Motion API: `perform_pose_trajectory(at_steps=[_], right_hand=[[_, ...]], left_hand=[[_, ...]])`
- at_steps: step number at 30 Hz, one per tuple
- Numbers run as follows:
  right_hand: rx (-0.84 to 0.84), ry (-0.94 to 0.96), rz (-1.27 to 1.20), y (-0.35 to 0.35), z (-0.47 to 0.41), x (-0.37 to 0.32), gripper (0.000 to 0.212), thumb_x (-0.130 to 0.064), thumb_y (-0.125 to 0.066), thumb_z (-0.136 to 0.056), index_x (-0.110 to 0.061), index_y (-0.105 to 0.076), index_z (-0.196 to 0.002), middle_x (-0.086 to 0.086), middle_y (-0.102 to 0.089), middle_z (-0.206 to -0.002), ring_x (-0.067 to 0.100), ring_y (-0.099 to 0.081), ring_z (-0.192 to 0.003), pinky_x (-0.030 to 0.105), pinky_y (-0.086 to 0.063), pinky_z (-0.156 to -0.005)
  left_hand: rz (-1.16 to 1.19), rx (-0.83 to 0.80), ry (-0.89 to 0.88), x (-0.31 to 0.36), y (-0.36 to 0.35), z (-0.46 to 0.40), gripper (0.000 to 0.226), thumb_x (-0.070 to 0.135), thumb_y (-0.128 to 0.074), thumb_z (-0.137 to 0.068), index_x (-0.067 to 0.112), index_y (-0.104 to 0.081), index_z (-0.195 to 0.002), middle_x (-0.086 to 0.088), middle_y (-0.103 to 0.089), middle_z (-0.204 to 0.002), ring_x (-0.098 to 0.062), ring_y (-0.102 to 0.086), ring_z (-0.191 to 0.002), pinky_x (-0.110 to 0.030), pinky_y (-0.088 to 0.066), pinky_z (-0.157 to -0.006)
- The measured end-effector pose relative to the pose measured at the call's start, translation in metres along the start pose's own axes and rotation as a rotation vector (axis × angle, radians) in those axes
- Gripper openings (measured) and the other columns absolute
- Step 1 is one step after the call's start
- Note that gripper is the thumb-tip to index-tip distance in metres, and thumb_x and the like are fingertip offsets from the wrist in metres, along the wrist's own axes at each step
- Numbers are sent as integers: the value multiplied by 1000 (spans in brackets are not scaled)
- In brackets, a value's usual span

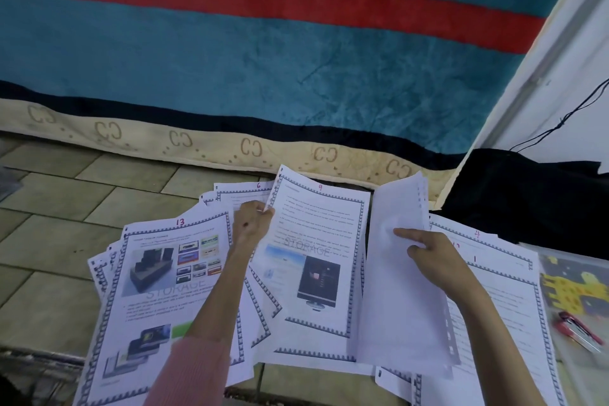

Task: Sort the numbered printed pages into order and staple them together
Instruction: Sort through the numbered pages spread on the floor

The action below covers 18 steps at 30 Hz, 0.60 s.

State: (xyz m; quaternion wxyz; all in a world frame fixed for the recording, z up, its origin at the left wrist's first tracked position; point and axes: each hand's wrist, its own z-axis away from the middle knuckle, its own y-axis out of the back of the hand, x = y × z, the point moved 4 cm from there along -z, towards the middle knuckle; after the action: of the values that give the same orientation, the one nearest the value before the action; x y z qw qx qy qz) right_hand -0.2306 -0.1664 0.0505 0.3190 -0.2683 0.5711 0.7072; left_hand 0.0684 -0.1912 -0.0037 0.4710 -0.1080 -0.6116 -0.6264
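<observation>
In the head view, the left hand (252, 221) is pinching the left edge of page 9 (316, 257) with curled fingers, the page's long axis running twelve to six o'clock, while the right hand (435, 260) is gripping a raised blank-backed sheet (395, 290) at three o'clock of it, index finger extended. Page 13 (164, 280) is lying at nine o'clock on the floor, page 1 (494, 306) at three o'clock, and the red stapler (578, 331) is sitting beyond it, nearer the right hand.
</observation>
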Motion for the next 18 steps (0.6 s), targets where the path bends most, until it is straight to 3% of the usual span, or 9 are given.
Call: perform_pose_trajectory(at_steps=[2, 3, 5, 8, 10, 12, 14, 16, 18], right_hand=[[-35, -24, -58, -9, 0, -3, 40, -4, -41, -94, -17, -56, -129, 4, -53, -135, 15, -63, -84, 25, -48, -74], [-51, -20, -77, -14, 1, -5, 37, -15, -45, -96, -19, -53, -132, 4, -51, -138, 19, -59, -104, 27, -45, -85], [-86, 11, -68, -26, 2, -11, 50, -39, -52, -92, -24, -43, -139, 1, -44, -144, 19, -50, -122, 24, -48, -84], [-153, 33, -106, -46, 4, -18, 78, -47, -58, -85, -32, -16, -149, -8, -31, -148, 21, -55, -116, 18, -52, -56], [-187, 59, -150, -55, 4, -20, 90, -42, -62, -85, -42, 3, -146, -12, -32, -138, 23, -60, -106, 27, -57, -61], [-176, 90, -199, -60, 2, -21, 96, -28, -64, -87, -49, 12, -143, -8, -43, -128, 18, -63, -90, 32, -59, -63], [-124, 111, -213, -60, 0, -21, 98, -10, -58, -88, -51, 13, -141, 2, -61, -108, 11, -62, -62, 31, -55, -54], [-38, 122, -133, -54, 0, -22, 96, 1, -49, -87, -47, 10, -144, 11, -64, -76, 9, -41, -38, 28, -42, -45], [-4, 146, -45, -51, -2, -23, 86, 5, -44, -85, -43, -8, -146, 16, -67, -102, 11, -31, -36, 22, -32, -40]], left_hand=[[14, -81, -105, 20, -11, 15, 39, 41, -43, -96, 10, -66, -100, -14, -66, -104, -28, -60, -100, -29, -44, -86], [45, -142, -146, 29, -20, 23, 48, 51, -37, -95, 12, -64, -89, -13, -65, -93, -27, -62, -92, -31, -47, -85], [123, -271, -180, 48, -40, 41, 75, 71, -21, -87, 10, -63, -82, -10, -64, -89, -29, -65, -90, -34, -49, -88], [261, -439, -131, 67, -64, 60, 85, 72, -9, -86, 15, -66, -113, -9, -63, -121, -28, -57, -114, -34, -40, -93], [440, -614, -39, 76, -76, 72, 84, 70, -6, -87, 16, -57, -126, -6, -54, -136, -29, -49, -123, -38, -36, -97], [597, -741, 60, 72, -78, 74, 85, 69, -7, -88, 13, -55, -129, -7, -52, -136, -28, -47, -124, -43, -34, -103], [660, -670, 73, 58, -67, 65, 69, 59, -22, -94, 9, -56, -127, -9, -55, -132, -26, -54, -116, -40, -42, -99], [430, -343, 14, 34, -46, 44, 45, 38, -44, -97, 8, -54, -128, -11, -53, -135, -24, -55, -117, -36, -44, -101], [88, -8, 41, 9, -23, 30, 40, 20, -49, -95, 5, -46, -133, -14, -49, -138, -27, -51, -121, -34, -41, -101]])
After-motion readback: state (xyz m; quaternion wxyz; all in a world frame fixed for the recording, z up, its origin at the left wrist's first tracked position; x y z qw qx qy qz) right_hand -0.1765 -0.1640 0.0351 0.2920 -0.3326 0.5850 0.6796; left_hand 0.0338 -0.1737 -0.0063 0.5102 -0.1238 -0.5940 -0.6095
